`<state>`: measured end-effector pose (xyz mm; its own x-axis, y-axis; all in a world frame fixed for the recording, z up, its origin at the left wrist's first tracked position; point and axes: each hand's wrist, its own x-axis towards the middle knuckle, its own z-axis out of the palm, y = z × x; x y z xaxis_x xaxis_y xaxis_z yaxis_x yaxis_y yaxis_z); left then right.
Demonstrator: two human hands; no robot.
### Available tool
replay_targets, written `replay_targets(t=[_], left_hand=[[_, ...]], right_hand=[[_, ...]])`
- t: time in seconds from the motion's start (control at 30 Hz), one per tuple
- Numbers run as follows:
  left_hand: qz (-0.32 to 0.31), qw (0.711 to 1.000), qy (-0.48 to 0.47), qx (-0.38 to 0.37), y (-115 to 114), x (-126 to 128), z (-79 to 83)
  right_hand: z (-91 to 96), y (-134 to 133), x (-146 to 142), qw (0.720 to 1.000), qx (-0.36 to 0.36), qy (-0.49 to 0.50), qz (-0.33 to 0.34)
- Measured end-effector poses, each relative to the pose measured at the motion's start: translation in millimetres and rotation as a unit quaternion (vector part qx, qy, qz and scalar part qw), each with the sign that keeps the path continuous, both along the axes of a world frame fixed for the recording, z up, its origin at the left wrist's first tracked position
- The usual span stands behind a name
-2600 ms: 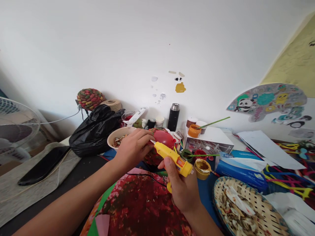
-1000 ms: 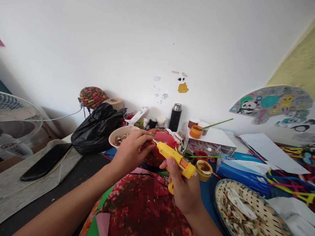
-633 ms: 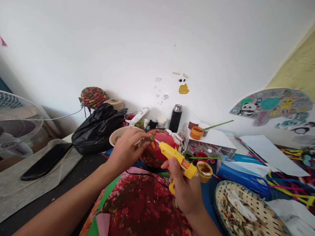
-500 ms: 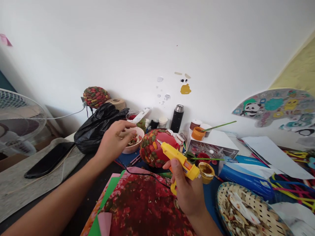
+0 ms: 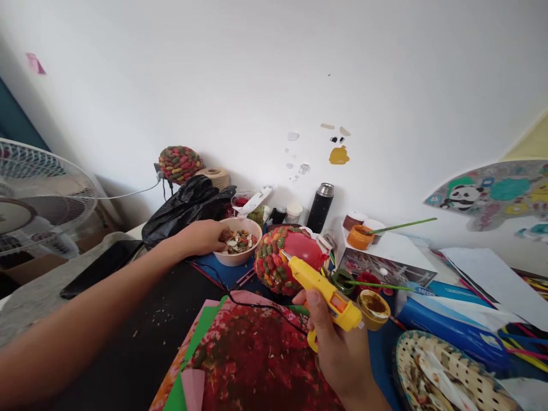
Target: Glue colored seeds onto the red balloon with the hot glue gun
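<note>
My right hand (image 5: pixel 338 337) is closed around a yellow hot glue gun (image 5: pixel 327 291). The gun's nozzle points up and left at a red balloon (image 5: pixel 305 254), whose left part is covered with red, green and orange shell pieces (image 5: pixel 272 260). At the left rim of a pale bowl (image 5: pixel 235 260) is my left hand (image 5: pixel 208 237). Its bent fingers reach over the rim and their tips are partly hidden, so I cannot make out a grip. Small painted and plain shell pieces (image 5: pixel 240 242) lie in the bowl. The glue gun's black cord (image 5: pixel 257 306) crosses a red-stained sheet (image 5: pixel 252 354).
Open paint pots, one mustard (image 5: pixel 374 308) and one orange (image 5: pixel 360 236), stand right of the balloon. A woven basket (image 5: pixel 402 348) of shells sits at the lower right, near a blue tissue pack (image 5: pixel 449 325). Behind are a black flask (image 5: pixel 320 206), a black bag (image 5: pixel 184 208) and a second covered ball (image 5: pixel 180 164).
My left hand has lowered from above the bowl to its left rim, with the fingers reaching in. My right hand still holds the glue gun beside the balloon. The view has turned slightly left.
</note>
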<state>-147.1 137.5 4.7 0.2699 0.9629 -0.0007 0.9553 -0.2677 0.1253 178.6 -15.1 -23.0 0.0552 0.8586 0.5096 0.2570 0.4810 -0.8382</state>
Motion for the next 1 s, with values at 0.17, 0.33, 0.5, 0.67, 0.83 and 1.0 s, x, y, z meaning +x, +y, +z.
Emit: replay_targets(t=[0.17,0.33,0.5,0.67,0.83,1.0], left_hand=[[0.005,1.0,0.009,-0.007,15,10,-12.2],[0.019,0.999,-0.011,0.029,18,16,-16.3],[0.044,0.997,-0.03,0.063,13,10,-15.2],[0.058,0.994,-0.059,0.075,13,-1,-13.4],[0.065,0.992,-0.079,0.077,12,-5,-14.7],[0.056,0.993,-0.082,0.069,11,-2,-19.8]], right_hand=[[7.4,-6,-3,1.0,-0.018,-0.021,-0.014],[5.6,-5,-3,1.0,-0.011,-0.019,-0.011],[4.3,-5,-2,0.999,-0.026,-0.005,-0.021],[7.3,-8,-5,0.999,-0.047,0.007,-0.02],[5.7,-7,-5,0.999,-0.045,0.01,-0.018],[4.2,-7,-5,0.999,-0.044,0.003,-0.009]])
